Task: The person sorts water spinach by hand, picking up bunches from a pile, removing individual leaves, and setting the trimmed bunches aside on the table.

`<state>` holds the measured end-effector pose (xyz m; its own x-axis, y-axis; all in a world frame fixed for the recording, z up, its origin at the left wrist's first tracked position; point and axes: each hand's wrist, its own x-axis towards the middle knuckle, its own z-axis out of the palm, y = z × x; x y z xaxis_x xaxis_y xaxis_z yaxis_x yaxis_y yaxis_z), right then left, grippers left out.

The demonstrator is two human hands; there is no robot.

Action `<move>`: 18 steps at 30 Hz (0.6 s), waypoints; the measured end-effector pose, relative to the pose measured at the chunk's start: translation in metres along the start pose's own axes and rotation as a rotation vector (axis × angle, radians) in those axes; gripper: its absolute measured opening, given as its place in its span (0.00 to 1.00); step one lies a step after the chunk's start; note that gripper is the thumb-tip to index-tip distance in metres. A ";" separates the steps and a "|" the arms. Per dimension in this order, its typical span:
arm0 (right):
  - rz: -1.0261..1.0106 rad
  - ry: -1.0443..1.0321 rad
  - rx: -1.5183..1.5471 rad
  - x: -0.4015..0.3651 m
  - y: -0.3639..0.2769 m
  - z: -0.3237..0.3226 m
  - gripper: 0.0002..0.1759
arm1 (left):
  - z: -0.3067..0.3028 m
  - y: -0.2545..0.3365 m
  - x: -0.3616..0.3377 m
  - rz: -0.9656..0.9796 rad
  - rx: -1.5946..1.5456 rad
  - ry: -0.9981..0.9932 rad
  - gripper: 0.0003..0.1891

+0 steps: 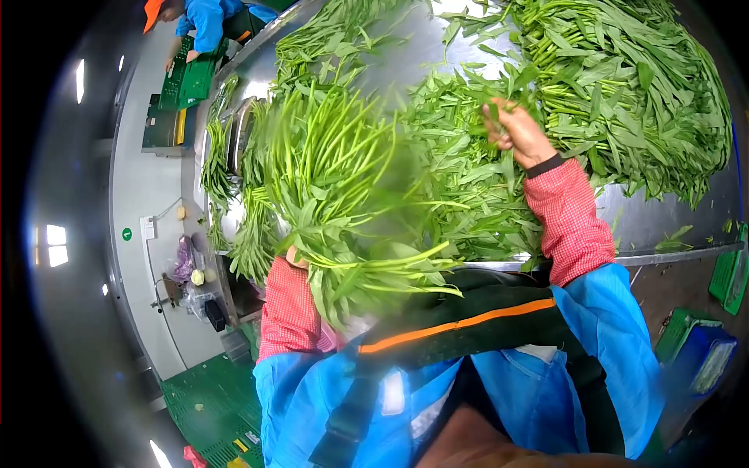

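My left hand, mostly hidden under leaves, is closed around a large bunch of water spinach with long pale green stems and narrow leaves. Some of its stems hang towards my apron. My right hand is raised over a loose heap of water spinach leaves, fingers curled in a pinch on a few green leaves. To the right of that hand lies a big stack of water spinach, its stems lined up together.
The metal table carries more greens at its far side and small bunches along its left edge. A co-worker handles a green crate beyond. Green crates stand lower left; a blue crate is at right.
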<state>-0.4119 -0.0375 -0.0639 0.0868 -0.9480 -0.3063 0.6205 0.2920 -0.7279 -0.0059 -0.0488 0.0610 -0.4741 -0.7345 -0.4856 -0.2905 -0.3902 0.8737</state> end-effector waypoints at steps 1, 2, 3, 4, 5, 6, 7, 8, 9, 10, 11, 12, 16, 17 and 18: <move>0.056 -0.034 -0.016 -0.001 0.006 0.003 0.11 | -0.001 0.000 0.000 -0.005 -0.005 -0.002 0.11; 0.086 -0.096 -0.007 0.000 0.013 0.010 0.18 | -0.002 0.000 0.000 -0.008 -0.006 -0.004 0.11; 0.075 -0.173 -0.064 0.002 0.024 0.017 0.25 | -0.003 0.001 0.003 -0.011 -0.008 -0.009 0.10; 0.003 -0.354 -0.109 -0.004 0.026 0.030 0.31 | -0.003 0.002 0.005 -0.016 -0.012 -0.017 0.10; 0.085 -0.495 -0.092 -0.008 0.031 0.044 0.29 | -0.003 0.003 0.006 -0.023 -0.016 -0.020 0.10; 0.083 -0.597 -0.231 -0.010 0.031 0.055 0.30 | -0.004 0.004 0.007 -0.034 -0.021 -0.026 0.10; 0.082 -0.703 -0.371 -0.012 0.028 0.064 0.31 | -0.007 0.005 0.008 -0.043 -0.030 -0.024 0.10; -0.039 -0.717 -0.454 -0.015 0.023 0.071 0.31 | -0.010 0.006 0.008 -0.055 -0.044 -0.021 0.09; -0.162 -0.729 -0.537 -0.017 0.017 0.076 0.32 | -0.014 0.008 0.008 -0.062 -0.054 -0.017 0.09; -0.287 -0.737 -0.619 -0.019 0.010 0.082 0.33 | -0.017 0.011 0.010 -0.070 -0.067 -0.006 0.09; -0.204 -0.697 -0.680 -0.021 0.005 0.088 0.33 | -0.020 0.012 0.011 -0.079 -0.065 0.016 0.09; -0.120 -0.653 -0.741 -0.023 0.000 0.093 0.33 | -0.019 0.021 0.013 -0.090 -0.024 0.098 0.08; -0.183 -0.613 -1.214 -0.028 0.005 0.125 0.40 | 0.022 0.072 0.035 -0.042 0.199 0.127 0.12; -0.161 -0.589 -1.351 -0.027 0.014 0.128 0.41 | 0.027 0.080 0.039 -0.063 0.186 0.083 0.14; -0.266 -0.575 -1.324 -0.017 0.042 0.118 0.39 | 0.052 0.097 0.040 0.031 0.223 0.124 0.23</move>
<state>-0.2956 -0.0235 -0.0172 0.5749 -0.8178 -0.0251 -0.4571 -0.2955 -0.8389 -0.0960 -0.0874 0.1250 -0.3842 -0.8119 -0.4397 -0.4601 -0.2445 0.8535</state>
